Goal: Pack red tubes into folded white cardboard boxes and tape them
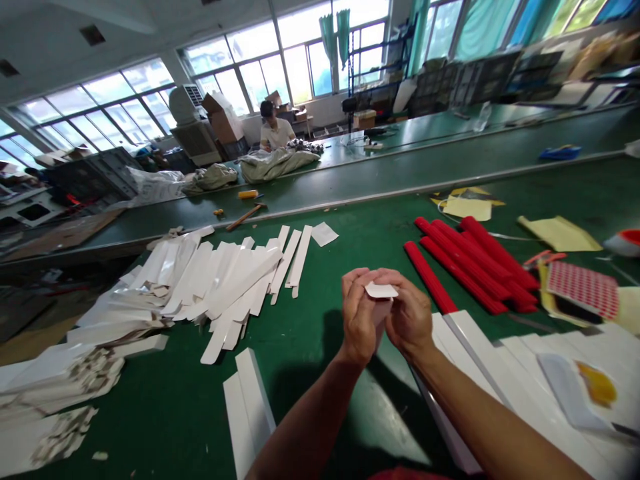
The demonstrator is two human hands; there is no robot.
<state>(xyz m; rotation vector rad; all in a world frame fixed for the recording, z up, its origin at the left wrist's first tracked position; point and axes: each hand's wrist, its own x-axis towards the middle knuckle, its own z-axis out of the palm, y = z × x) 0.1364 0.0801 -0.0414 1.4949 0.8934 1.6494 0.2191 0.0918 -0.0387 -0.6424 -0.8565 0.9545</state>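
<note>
Both my hands meet over the green table [310,373], gripping one narrow white carton [381,291] end-on, its small flap showing on top. My left hand [359,320] wraps the carton's left side with fingers curled. My right hand [411,315] pinches its right side. Red rolled tubes [467,263] lie in a bunch just right of my hands. A spread of flat white carton blanks [220,283] lies to the left. Two more folded white cartons [247,410] rest near the front edge.
More white blanks are stacked at the far left [55,380] and at the right [520,373]. A sheet of red dot stickers [583,288] and yellow papers [560,233] lie at the right. A person [275,130] sits at a far bench beyond a conveyor.
</note>
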